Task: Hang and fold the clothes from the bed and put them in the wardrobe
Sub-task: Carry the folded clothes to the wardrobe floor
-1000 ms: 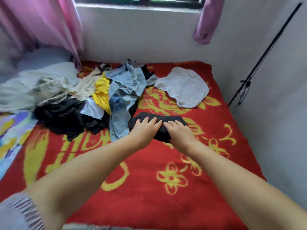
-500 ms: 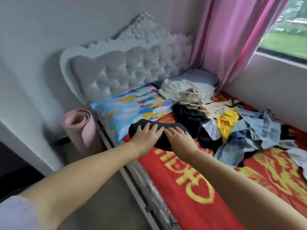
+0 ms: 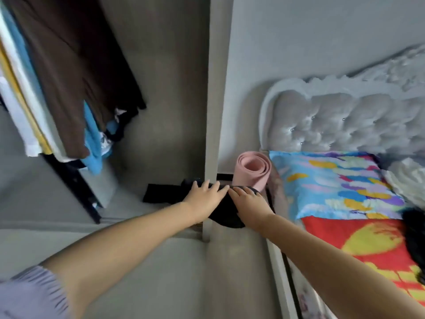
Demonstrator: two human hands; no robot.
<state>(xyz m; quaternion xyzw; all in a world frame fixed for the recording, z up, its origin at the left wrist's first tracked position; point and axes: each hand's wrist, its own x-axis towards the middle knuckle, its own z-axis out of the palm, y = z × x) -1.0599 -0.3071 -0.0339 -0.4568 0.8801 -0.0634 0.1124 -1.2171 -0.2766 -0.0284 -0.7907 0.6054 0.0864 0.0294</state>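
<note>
Between bed point(image 3: 358, 238) & wardrobe point(image 3: 165, 88), both hands carry a folded black garment point(image 3: 227, 217): left hand point(image 3: 204, 195) & right hand point(image 3: 249, 201) lie on top, thumbs hidden. Step: stowing it. Next, prob. steer left past the wardrobe's side panel point(image 3: 212, 111); room below hanging clothes point(image 3: 69, 77), beside dark folded item point(image 3: 161, 192).

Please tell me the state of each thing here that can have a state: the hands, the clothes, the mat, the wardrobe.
left hand: holds the folded black garment
right hand: holds the same garment
folded black garment: folded, carried in the air
pink mat: rolled, standing upright
wardrobe: open
hanging clothes: hung inside
</note>
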